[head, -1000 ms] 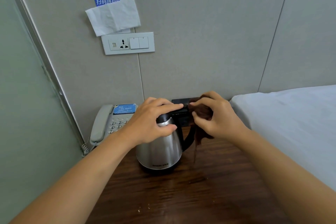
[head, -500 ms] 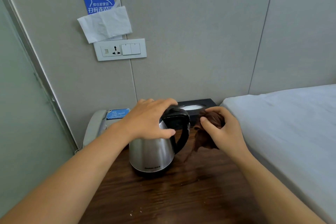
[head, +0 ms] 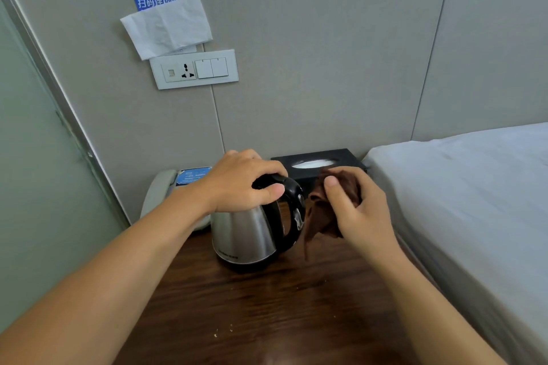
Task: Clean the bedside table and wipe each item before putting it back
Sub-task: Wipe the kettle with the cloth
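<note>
L hand (head: 237, 184) clamped over kettle (head: 252, 234) lid, upright on bedside table (head: 267, 320); R hand (head: 355, 207) bunching brown cloth (head: 323, 216) just beside handle, whether touching can't tell

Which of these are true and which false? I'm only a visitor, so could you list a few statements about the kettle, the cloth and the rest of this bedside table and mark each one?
1. The left hand grips the top of the kettle. True.
2. The right hand holds a white cloth. False: the cloth is dark brown.
3. The kettle lies on its side. False: it stands upright on the wooden table.
4. A black tissue box sits behind the kettle by the wall. True.
5. The telephone sits to the right of the kettle. False: it is to the left.
</note>
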